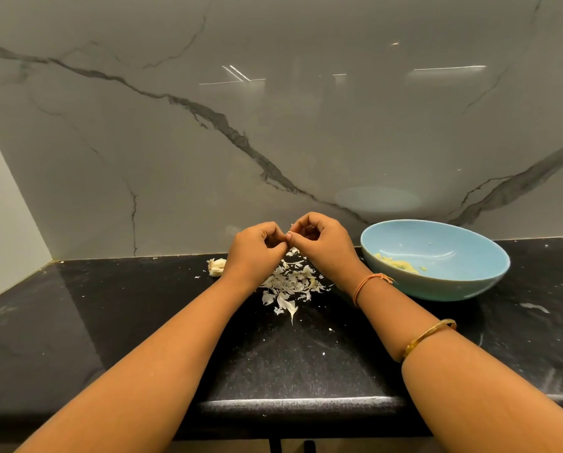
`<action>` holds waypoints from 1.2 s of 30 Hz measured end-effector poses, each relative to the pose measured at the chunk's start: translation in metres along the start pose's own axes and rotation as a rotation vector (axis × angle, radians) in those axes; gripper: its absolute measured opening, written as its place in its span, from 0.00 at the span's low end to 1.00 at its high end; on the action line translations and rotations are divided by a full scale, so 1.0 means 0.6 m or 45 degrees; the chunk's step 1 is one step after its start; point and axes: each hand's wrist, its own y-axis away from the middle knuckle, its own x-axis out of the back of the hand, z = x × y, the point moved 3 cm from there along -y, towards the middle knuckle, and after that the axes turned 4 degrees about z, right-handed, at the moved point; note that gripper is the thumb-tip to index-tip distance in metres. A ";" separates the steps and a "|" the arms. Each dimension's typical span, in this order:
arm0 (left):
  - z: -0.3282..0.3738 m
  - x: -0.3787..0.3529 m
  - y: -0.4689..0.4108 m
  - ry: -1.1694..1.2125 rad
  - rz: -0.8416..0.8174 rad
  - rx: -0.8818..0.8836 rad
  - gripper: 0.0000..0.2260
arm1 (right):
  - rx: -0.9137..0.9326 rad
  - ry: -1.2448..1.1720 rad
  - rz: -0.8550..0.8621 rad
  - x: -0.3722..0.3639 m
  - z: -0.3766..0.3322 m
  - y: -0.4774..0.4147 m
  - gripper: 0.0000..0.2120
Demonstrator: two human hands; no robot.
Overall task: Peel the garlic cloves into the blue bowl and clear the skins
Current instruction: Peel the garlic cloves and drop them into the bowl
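Note:
My left hand point(255, 251) and my right hand point(322, 245) meet fingertip to fingertip above the black counter, both pinching one small garlic clove point(289, 233) that is mostly hidden by the fingers. Directly below them lies a pile of white papery garlic skins point(289, 284). A piece of unpeeled garlic bulb point(217, 266) sits on the counter just left of my left wrist. The blue bowl point(469, 286) stands to the right of my right hand and holds several peeled yellowish cloves point(397, 263) at its bottom left.
The black stone counter point(143, 322) runs left to right, with small skin flecks scattered on it. A grey marble backsplash point(273, 125) rises just behind the hands and bowl. The counter's front edge point(299, 403) is near me.

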 end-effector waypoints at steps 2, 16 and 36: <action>-0.006 0.000 -0.003 -0.023 -0.008 0.065 0.04 | 0.031 0.016 0.048 0.002 -0.001 -0.001 0.03; 0.004 0.002 0.000 0.694 -0.018 0.342 0.04 | 0.075 0.093 0.076 0.009 -0.005 0.002 0.01; 0.006 0.003 -0.001 0.822 0.010 0.388 0.11 | 0.132 0.104 -0.002 0.004 -0.010 0.007 0.02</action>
